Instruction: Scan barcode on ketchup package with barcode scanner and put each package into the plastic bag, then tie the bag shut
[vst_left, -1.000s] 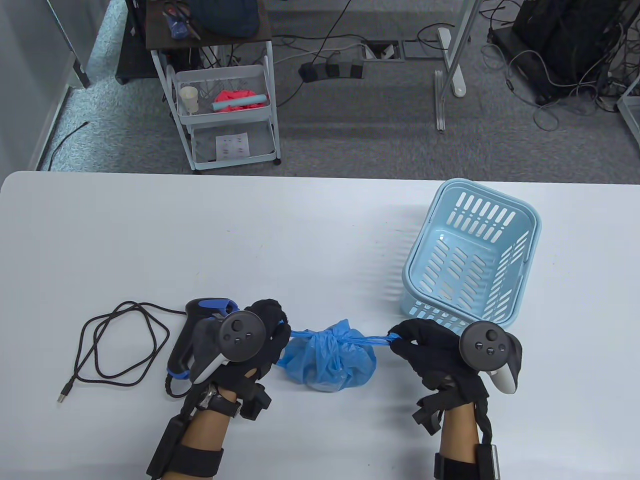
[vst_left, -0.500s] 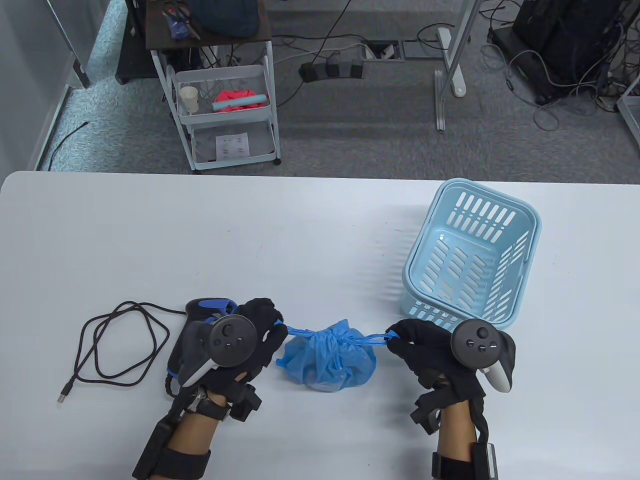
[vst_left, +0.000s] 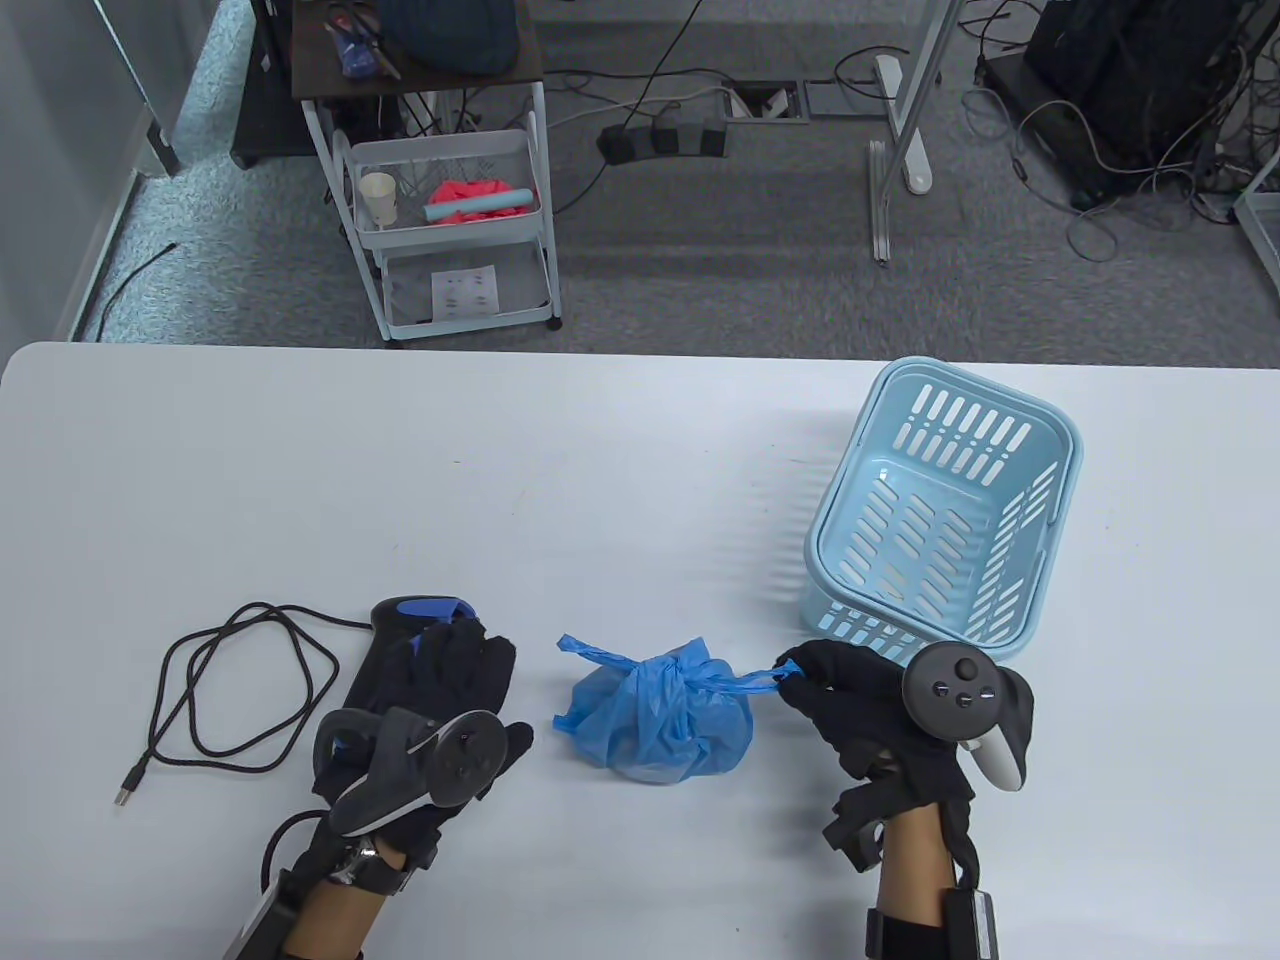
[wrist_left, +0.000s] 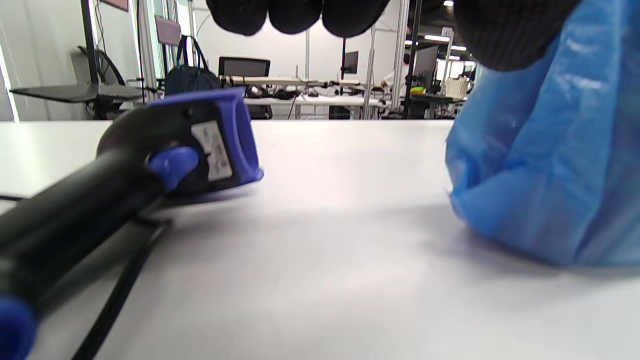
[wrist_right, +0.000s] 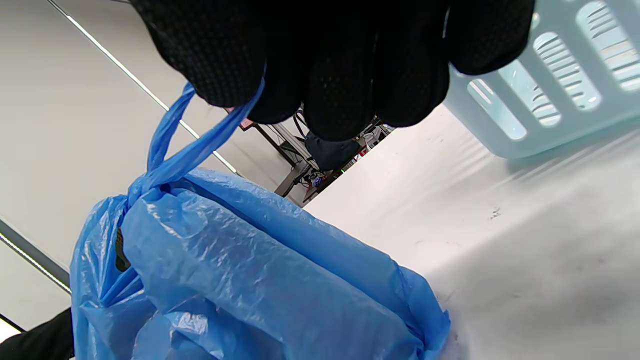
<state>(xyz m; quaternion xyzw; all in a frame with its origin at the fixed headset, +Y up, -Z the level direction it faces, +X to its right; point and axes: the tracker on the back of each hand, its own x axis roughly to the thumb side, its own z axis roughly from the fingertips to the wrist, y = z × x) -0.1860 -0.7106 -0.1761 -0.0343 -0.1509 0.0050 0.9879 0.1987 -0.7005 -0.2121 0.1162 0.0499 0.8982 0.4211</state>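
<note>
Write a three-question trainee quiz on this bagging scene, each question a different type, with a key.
1. True or false: the right hand pinches a handle of the blue bag.
2. Which hand holds nothing? A left hand B right hand
3. Fill in: the barcode scanner lies on the table to the bag's ____ in the table view.

Key: 1 true; 2 A; 3 left.

Grey carpet floor (vst_left: 700, 290), white wire trolley (vst_left: 447, 230), loose cables (vst_left: 1090, 150), white table (vst_left: 500, 480)
</note>
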